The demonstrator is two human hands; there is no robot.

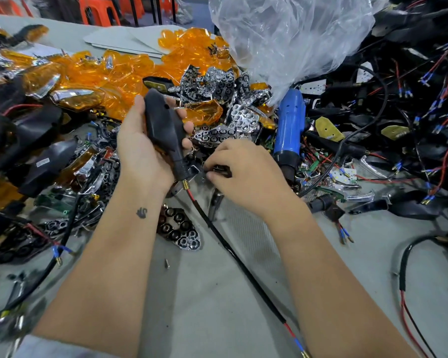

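My left hand [142, 148] grips a black turn-signal housing [163, 125] at the middle of the table, its stem pointing down toward me. A black sleeved cable [233, 251] with red and blue wire ends runs from the stem's brass tip toward the lower right. My right hand [246, 174] reaches into the pile just right of the stem, and its fingertips pinch a small dark part [219, 170], mostly hidden by the fingers.
Orange lenses [114, 73] and chrome reflectors [233, 120] are heaped behind the hands. A blue electric screwdriver [289, 130] lies to the right, beside a clear plastic bag [282, 34] and a tangle of black wired housings [398, 86]. A loose screw [166, 263] and a reflector [181, 228] lie on the grey table [204, 306].
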